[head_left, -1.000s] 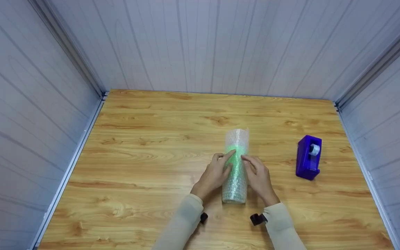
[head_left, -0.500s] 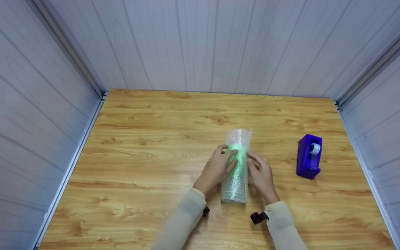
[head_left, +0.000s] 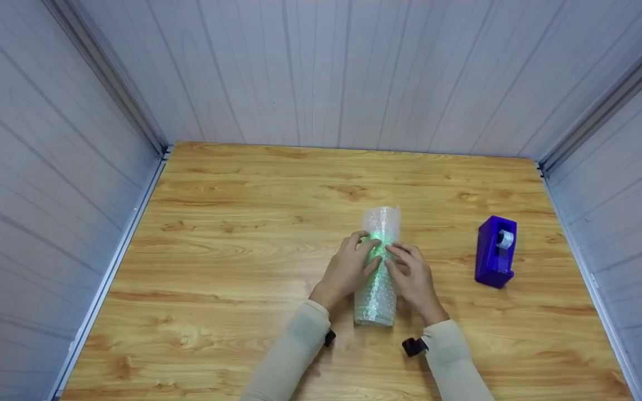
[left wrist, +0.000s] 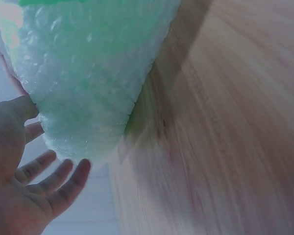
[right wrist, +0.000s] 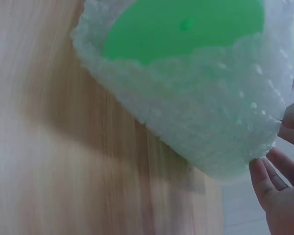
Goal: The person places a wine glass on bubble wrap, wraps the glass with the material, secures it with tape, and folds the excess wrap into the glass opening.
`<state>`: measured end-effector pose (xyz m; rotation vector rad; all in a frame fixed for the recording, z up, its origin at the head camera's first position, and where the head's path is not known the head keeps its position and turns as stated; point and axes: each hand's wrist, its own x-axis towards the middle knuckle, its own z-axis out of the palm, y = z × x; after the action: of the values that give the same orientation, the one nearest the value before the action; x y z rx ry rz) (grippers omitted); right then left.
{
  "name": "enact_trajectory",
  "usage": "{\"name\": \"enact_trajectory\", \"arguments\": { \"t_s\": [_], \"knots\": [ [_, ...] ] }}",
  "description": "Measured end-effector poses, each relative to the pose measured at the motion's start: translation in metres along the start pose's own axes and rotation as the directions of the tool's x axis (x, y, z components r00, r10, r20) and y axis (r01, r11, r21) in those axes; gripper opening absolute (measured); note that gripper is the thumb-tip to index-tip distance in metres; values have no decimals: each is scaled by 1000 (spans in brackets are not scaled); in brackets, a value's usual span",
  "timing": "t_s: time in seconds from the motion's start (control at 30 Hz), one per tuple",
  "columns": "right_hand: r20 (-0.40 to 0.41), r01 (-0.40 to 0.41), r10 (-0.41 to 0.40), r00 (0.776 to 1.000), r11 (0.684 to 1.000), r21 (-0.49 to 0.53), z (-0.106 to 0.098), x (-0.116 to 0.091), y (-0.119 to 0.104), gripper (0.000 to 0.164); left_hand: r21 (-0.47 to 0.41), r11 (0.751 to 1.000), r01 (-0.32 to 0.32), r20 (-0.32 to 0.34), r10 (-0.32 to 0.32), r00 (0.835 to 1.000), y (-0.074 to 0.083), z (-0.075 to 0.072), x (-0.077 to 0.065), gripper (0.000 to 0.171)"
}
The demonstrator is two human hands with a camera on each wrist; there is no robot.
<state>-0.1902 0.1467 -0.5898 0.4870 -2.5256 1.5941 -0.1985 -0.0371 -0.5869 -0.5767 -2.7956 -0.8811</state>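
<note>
I've got the bubble-wrap roll (head_left: 379,281) lying lengthwise on the tabletop (head_left: 232,223), between left hand (head_left: 346,270) and right hand (head_left: 417,278), green item (right wrist: 206,29) inside. Left fingers: relaxed, spread along the wrap's left side. Right fingers: fairly straight, tips on the wrap's upper right; not clenched either side. Main risk I see: light contact, so if the right hand lifts, the film could spring back and the roll loosen. Pressing unevenly could rotate it or skew the layers. Far-end corner sticks up, could snag. Tape dispenser (head_left: 495,253) sits well apart to the right; reaching there probably leaves one hand holding.
</note>
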Motion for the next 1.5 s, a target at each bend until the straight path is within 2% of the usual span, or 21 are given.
{"name": "enact_trajectory", "arguments": {
  "t_s": [0.13, 0.2, 0.27, 0.37, 0.5, 0.6, 0.83, 0.93, 1.03, 1.13, 1.2, 1.3, 1.4, 1.5],
  "knots": [
    [28, 56, -53, 998, 990, -129, 1, 2, -2, 32, -13, 998, -69, -29, 69, 997, -4, -2, 2, 37],
    [39, 99, -93, 995, 978, -185, 1, 2, -2, 33, -35, 995, -89, -21, 88, 996, -6, -4, 4, 37],
    [50, 131, -123, 991, 965, -225, 1, 2, -2, 34, -64, 994, -94, 3, 94, 996, -9, -6, 5, 39],
    [66, 155, -143, 988, 956, -248, 1, 2, -1, 36, -110, 991, -78, 82, 87, 993, -12, -11, 9, 44],
    [83, 137, -121, 989, 962, -234, -1, 2, 0, 38, -137, 990, -44, 209, 72, 975, -14, -19, 14, 54],
    [108, 121, -100, 989, 970, -211, -3, 2, 1, 39, -137, 990, -29, 266, 65, 962, -15, -23, 18, 59],
    [185, 88, -63, 981, 988, -130, -12, 4, 2, 39, -126, 992, -8, 311, 47, 949, -15, -27, 22, 62],
    [182, 58, -40, 982, 994, -98, -25, 6, 1, 38, -125, 992, 0, 311, 39, 950, -14, -28, 22, 63],
    [119, 28, -14, 993, 992, -121, -45, 7, 3, 35, -134, 991, 11, 310, 31, 950, -13, -28, 21, 63],
    [4, 36, -36, 999, 978, -204, -71, 5, 10, 30, -160, 987, 27, 312, 25, 950, -13, -28, 20, 64],
    [-74, 49, -73, 995, 959, -278, -89, 4, 16, 27, -174, 984, 34, 316, 23, 948, -13, -28, 19, 64],
    [-175, 57, -130, 976, 927, -370, -114, 1, 26, 23, -180, 983, 36, 319, 24, 947, -14, -28, 18, 63],
    [-263, -28, -86, 961, 915, -402, -137, -5, 31, 22, -180, 983, 29, 319, 30, 947, -14, -28, 18, 63],
    [-339, -204, 54, 939, 882, -425, -156, -13, 34, 24, -188, 981, 38, 321, 25, 947, -14, -29, 17, 63]
  ]
}}
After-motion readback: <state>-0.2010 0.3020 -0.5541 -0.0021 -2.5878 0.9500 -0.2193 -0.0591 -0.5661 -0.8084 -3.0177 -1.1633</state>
